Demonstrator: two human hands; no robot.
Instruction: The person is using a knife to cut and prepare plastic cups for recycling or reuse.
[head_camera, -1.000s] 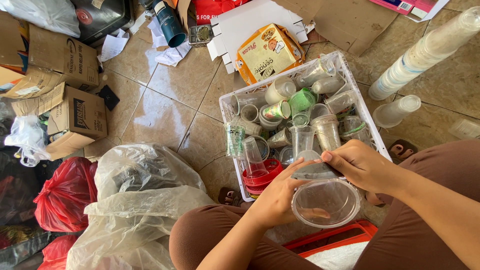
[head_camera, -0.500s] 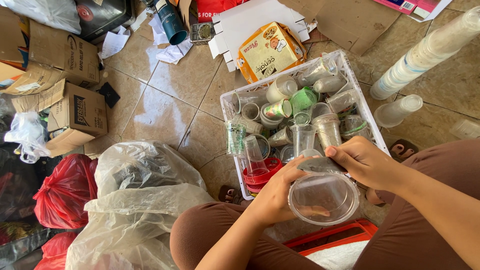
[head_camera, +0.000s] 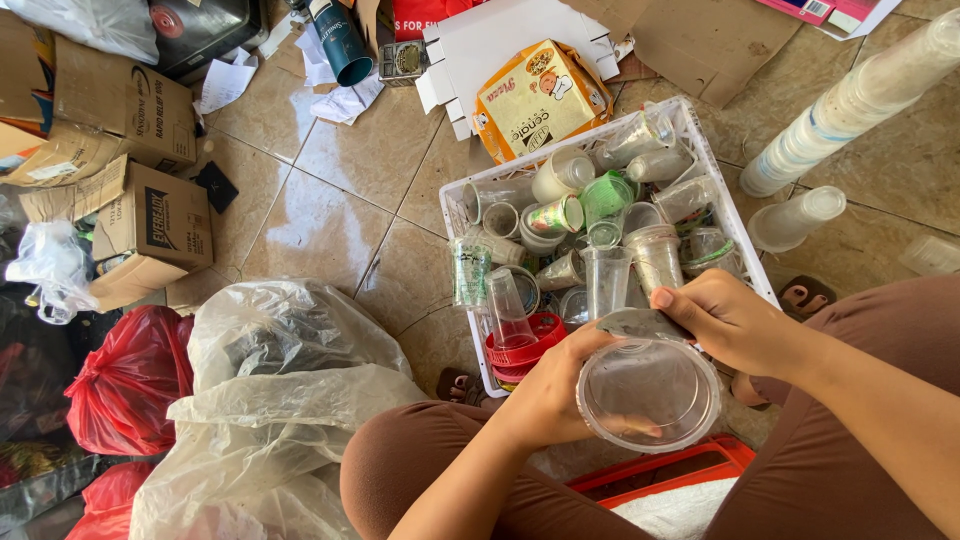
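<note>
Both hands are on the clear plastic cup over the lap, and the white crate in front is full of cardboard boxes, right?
Not quite. The head view shows the white crate full of plastic cups, not cardboard boxes; the cardboard boxes lie on the floor to the left. The rest holds: the left hand and the right hand are both on the clear plastic cup over the lap.

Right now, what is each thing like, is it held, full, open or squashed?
clear plastic cup: empty, held in both hands
left hand: gripping the cup's side
right hand: on the cup's rim
white crate: full of jumbled empty cups
stack of cups: nested, lying on the floor
cardboard box: open, crumpled
red bag: bulging
</note>
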